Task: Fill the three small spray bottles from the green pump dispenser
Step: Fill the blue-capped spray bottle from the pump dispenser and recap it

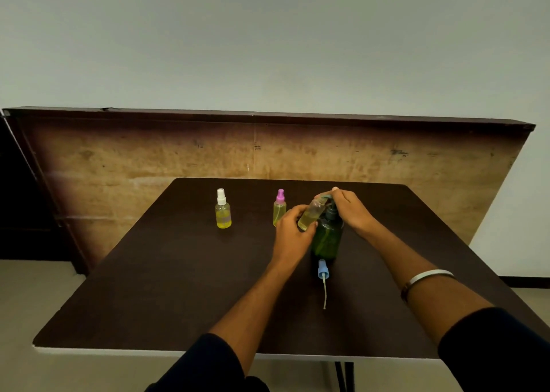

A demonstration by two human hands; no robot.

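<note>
- My left hand (293,225) is wrapped around the open spray bottle (311,214), tilted against the spout of the green pump dispenser (326,237).
- My right hand (346,205) presses its pump head, fingers curled over it.
- I judge the small bottle light and smooth, perhaps slippery if liquid runs down; I hold it at mid-body.
- The blue sprayer cap (322,269) lies just in front of the dispenser; the white-capped bottle (223,210) and the pink-capped bottle (279,207) stand to its left.

A dark brown table (148,287) with a pale front edge stands on a beige floor (26,296). Behind it a worn wooden board (208,153) leans against a plain white wall (268,40).
</note>
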